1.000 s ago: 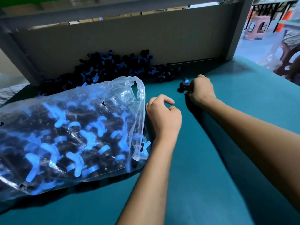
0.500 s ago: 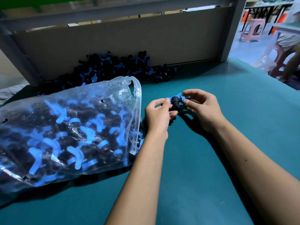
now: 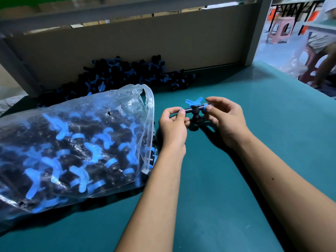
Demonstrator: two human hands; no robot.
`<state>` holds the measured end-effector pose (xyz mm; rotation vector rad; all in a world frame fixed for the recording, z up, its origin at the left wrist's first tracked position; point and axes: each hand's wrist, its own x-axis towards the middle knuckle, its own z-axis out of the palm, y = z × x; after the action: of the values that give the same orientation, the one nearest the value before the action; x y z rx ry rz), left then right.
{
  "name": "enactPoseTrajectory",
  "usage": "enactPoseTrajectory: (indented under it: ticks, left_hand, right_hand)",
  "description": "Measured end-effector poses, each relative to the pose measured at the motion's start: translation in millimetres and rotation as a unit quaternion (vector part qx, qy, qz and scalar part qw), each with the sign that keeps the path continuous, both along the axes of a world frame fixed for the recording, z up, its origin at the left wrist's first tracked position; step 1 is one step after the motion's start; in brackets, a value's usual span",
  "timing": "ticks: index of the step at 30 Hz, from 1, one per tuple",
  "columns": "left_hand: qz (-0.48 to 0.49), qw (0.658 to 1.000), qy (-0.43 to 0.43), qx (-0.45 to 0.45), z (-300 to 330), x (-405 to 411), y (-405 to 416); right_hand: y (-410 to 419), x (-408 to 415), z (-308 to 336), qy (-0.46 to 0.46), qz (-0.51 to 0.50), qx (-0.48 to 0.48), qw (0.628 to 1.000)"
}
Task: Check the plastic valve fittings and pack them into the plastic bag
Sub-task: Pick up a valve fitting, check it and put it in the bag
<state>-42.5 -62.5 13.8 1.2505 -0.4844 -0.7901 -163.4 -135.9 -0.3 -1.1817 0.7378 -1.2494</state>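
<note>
Between your two hands, just right of frame centre, you held one valve fitting (image 3: 195,109) clear of the green table (image 3: 236,179), its long axis running left to right. Your left hand (image 3: 172,124) pinched the left end, your right hand (image 3: 223,117) the right end; the blue wing handle stood uppermost. Left of both hands lay the plastic bag (image 3: 72,146), its open mouth facing them, nearer your left hand. Loose fittings (image 3: 127,73) were heaped at upper centre.
</note>
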Motion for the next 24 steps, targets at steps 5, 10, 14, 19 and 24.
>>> enactPoseTrajectory:
  ticks: [5, 10, 14, 19, 24]
  left_hand:
    - [0.035, 0.999, -0.021, -0.011, 0.4, 7.0, -1.7]
    - [-0.014, 0.999, -0.046, 0.016, -3.1, -1.8, -0.6]
    - [-0.019, 0.998, -0.051, 0.021, -2.2, -4.3, 1.0]
    - [0.020, 0.999, -0.048, 0.000, 3.9, 2.6, 3.0]
    - [0.048, 0.999, -0.019, -0.012, 11.4, 1.8, 6.3]
  right_hand:
    - [-2.0, -1.8, 0.7, -0.028, -0.015, 0.024, 0.999]
    - [3.2, 0.5, 0.2, 0.044, 0.028, -0.030, 0.998]
    - [4.2, -1.1, 1.0, 0.048, 0.039, -0.046, 0.997]
    - [1.7, 1.1, 2.3, -0.023, -0.042, 0.010, 0.999]
    - [7.3, 6.5, 2.2, 0.050, -0.088, -0.055, 0.993]
